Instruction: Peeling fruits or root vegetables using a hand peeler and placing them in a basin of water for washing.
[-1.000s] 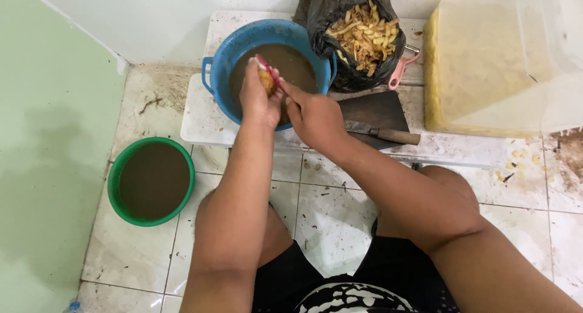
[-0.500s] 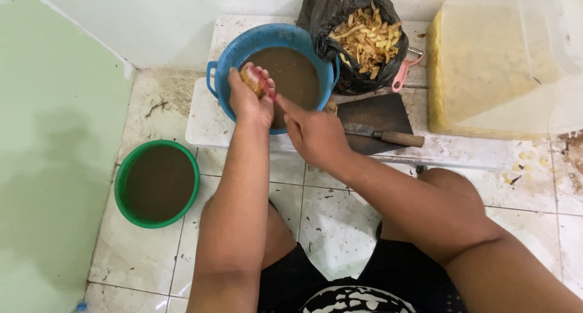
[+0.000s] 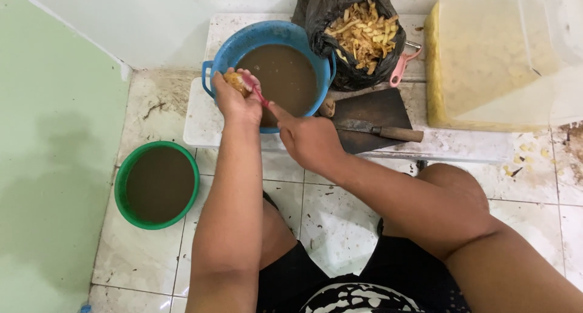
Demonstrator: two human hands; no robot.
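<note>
The left hand (image 3: 235,100) was closed around a small yellowish root (image 3: 234,81), holding it over the near-left rim of the blue basin (image 3: 267,32), which held brown water. The right hand (image 3: 311,141) was closed on a pink-handled peeler (image 3: 258,94); its handle ran diagonally from the right hand up and left to the root, so the tool's long axis pointed at the piece from the lower right. The root lay just beyond the right hand, touching the peeler's tip; the left hand was the nearer, since it carried the piece. The basin stood on a low white worktop (image 3: 200,115) beside a black bag (image 3: 358,33) of peelings and a cleaver (image 3: 370,124) lying flat, handle to the right. A green basin (image 3: 158,185) of brown water stood on the floor, well apart to the left.
</note>
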